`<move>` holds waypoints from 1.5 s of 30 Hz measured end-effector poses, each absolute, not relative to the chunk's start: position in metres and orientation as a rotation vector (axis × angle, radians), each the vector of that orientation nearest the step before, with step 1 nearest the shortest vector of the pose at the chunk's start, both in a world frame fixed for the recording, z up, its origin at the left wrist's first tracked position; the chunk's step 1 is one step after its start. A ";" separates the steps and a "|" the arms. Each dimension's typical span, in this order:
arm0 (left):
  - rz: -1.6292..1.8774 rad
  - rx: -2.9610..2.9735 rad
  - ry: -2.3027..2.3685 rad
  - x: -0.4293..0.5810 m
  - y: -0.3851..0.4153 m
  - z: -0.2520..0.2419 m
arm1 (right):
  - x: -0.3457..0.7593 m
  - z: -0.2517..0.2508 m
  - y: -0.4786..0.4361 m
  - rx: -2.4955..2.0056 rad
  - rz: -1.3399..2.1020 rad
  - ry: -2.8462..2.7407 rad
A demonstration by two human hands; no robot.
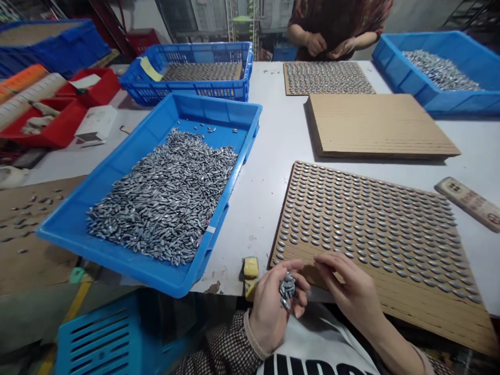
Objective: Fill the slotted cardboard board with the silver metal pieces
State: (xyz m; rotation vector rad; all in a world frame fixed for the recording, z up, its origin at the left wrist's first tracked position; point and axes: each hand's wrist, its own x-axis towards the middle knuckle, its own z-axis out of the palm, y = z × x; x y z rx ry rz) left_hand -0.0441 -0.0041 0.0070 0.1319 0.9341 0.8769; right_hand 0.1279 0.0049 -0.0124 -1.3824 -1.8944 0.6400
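My left hand (pixel 269 307) is cupped, palm up, around a small heap of grey spindle-shaped metal pieces (pixel 287 290) at the table's front edge. Beside it, my right hand (pixel 351 286) hovers at the near left part of a cardboard sheet (pixel 394 291), thumb and fingertips pinched together; whatever is between them is too small to make out. Rows of the same metal pieces (pixel 351 219) cover most of that sheet, while a bare strip runs along its near side. To the left, a blue tray (pixel 242 172) holds a large loose pile of these pieces (pixel 164 198).
Stacked cardboard (pixel 378 125) lies behind the sheet, with a worn wooden block (pixel 469 203) at right. Across the table a co-worker's hands (pixel 328 46) are above another filled sheet (pixel 328 78). Blue crates (pixel 187 94) and red bins (pixel 50 125) stand at left; a blue stool (pixel 97 344) is below.
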 end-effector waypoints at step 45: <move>0.848 0.259 1.028 -0.052 -0.010 0.000 | 0.099 0.012 -0.004 -1.155 0.860 -2.041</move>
